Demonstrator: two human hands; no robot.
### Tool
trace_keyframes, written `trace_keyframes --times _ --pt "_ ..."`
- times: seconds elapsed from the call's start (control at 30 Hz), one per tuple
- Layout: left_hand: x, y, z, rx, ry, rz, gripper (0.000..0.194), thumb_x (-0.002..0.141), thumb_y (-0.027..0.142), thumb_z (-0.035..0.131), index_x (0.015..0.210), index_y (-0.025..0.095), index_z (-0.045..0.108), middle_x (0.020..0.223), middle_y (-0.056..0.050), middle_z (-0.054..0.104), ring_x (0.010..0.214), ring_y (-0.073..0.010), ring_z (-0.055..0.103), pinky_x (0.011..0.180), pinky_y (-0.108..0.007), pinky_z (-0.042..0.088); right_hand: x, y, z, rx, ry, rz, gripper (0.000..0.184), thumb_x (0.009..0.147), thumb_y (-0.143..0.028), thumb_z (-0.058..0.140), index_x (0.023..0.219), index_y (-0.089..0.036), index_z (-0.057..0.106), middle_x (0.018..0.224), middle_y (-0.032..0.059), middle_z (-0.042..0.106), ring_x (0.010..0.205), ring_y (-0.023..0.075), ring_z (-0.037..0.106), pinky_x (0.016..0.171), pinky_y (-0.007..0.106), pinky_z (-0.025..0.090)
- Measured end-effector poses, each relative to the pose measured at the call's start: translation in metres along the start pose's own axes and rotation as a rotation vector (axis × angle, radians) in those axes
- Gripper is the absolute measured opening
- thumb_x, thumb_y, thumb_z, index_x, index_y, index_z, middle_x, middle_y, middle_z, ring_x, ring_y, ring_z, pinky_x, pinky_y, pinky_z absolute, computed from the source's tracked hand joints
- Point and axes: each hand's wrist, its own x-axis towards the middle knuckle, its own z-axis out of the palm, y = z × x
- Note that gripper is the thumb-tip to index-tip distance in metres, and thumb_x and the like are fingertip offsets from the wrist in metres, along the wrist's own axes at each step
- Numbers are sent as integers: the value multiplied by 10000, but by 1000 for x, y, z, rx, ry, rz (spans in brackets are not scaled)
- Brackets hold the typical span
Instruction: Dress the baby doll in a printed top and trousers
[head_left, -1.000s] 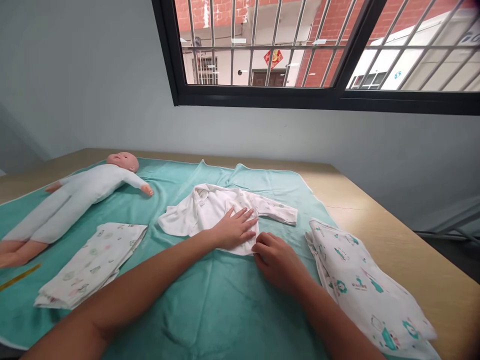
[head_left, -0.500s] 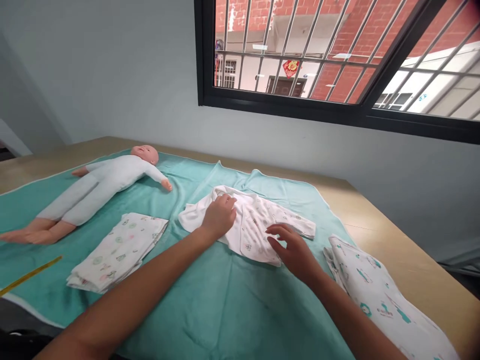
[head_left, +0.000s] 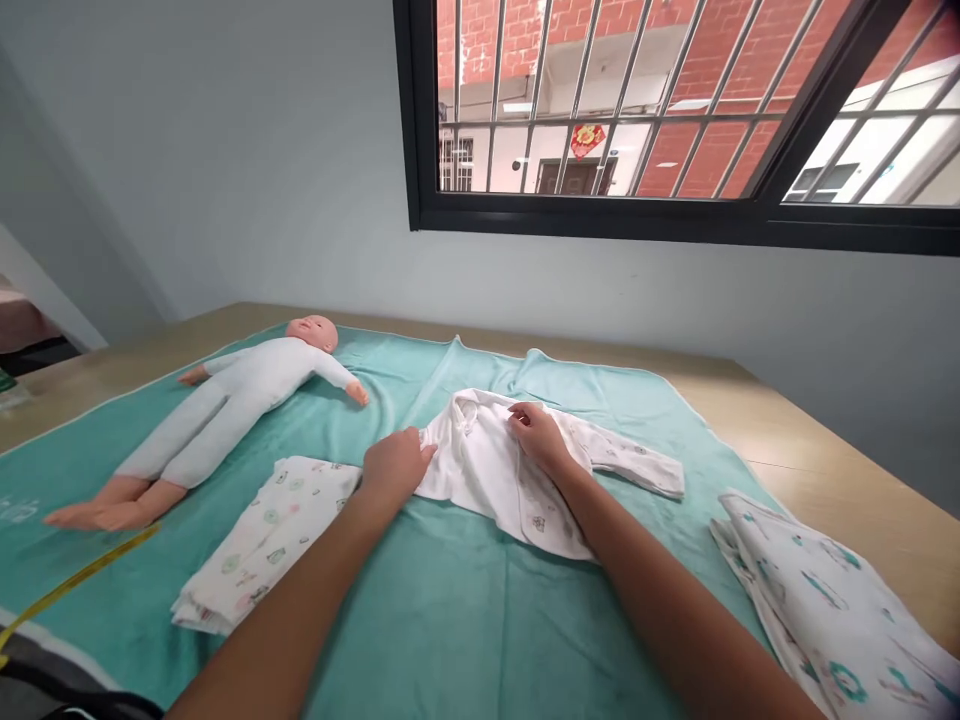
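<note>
The left hand [head_left: 394, 464] is at the left end of a small white top [head_left: 484, 465], its fingers curled in at the cloth's edge; seen from the back, it does not show whether they are clamped on the fabric. The right hand [head_left: 538, 432] rests over the upper front of the same top, fingers bent and close to one another (whether they pinch any cloth, I cannot tell). The top lies spread on a green blanket [head_left: 450, 630], between the two forearms and beyond them, with a printed sleeve [head_left: 645, 468] stretching out to the right.

Just beside the left forearm, which covers part of it, is a folded printed cloth [head_left: 259, 545]. Farther left, a baby doll [head_left: 251, 388] in white lies on its back, head toward the wall [head_left: 285, 160], and a yellow tape [head_left: 90, 575] runs from near its feet to the blanket's near edge. To the right, apart from the hands, sits a folded white cloth with teal prints [head_left: 840, 600]. Wooden tabletop [head_left: 817, 450] borders the blanket, and a black-framed window [head_left: 600, 217] with bars stands above.
</note>
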Motion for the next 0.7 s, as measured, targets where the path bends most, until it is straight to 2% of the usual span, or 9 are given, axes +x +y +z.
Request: trace_keyframes --times 0.17,0.3,0.4,0.5,0.6,0.7 --pt "-10 18 0 -23 299 144 102 930 269 510 948 215 594 988 -69 674 897 -236 634 678 -327 437 -7 -2 -3 28 -46 -34 200 825 -297 536 931 -201 676 944 41 704 862 188 625 807 326 460" --pt "-30 37 -1 21 468 395 189 934 147 454 969 219 626 965 -73 668 860 -234 602 708 -363 422 -6 -2 -3 88 -2 -36 243 860 -346 508 975 -200 665 1030 53 698 928 193 624 838 332 466" --pt "-44 51 3 1 504 593 272 938 94 400 956 219 641 935 -61 679 801 -213 590 677 -368 398 -6 -10 -5 138 34 -28 277 874 -388 497 1006 -201 654 1038 51 692 924 193 625 812 328 478" --pt "-52 62 9 -60 501 760 279 930 78 402 929 210 649 923 -61 693 918 -226 598 718 -374 395 -10 -31 -4 220 14 -52 278 879 -421 514 983 -203 651 997 38 686 851 179 630 768 316 487" --pt "-55 68 16 -126 473 825 261 938 103 418 869 199 651 874 -61 696 980 -232 596 727 -377 394 -17 -50 4 131 -74 -110 257 866 -422 564 991 -216 652 973 25 669 805 167 614 745 306 478" --pt "-54 69 20 -238 452 808 222 955 160 455 872 196 658 820 -41 693 905 -207 611 735 -364 409 -23 -51 15 -108 -125 -52 246 824 -357 627 1012 -199 641 1019 49 629 798 172 598 731 310 459"
